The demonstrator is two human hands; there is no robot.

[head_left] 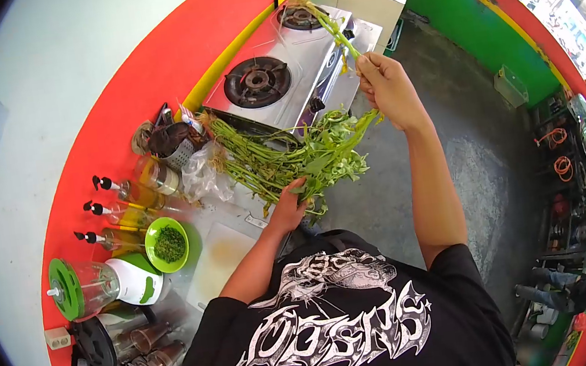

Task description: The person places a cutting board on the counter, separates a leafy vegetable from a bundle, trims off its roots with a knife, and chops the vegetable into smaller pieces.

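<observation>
Stove: a silver, two-burner metal gas stove is set past the work area, and no pot is seen on either burner.
Bunch: a thick bunch of long green stems with leafy tops and pale root ends is held just in front of the stove, root ends toward the wall; the step in hand is judged to be the parting of single stalks from it.
Blender: a white-based blender with a clear jug and green lid is laid out along the wall.
Board: a white rectangular cutting board is placed near the left forearm.
Stalk: a slim, pale-green stalk with a fringed root end is raised over the stove; whether its leafy end is free of the bunch cannot be told.
Bowl: chopped greens are held in a bright-green round bowl.
Right hand: the stalk is gripped in the curled fingers of the right hand; a clean draw, without tangling, is called for next.
Left hand: the bunch is clasped by the left hand, thumb over leaves, other fingers mostly hidden; steadiness is needed here.
</observation>
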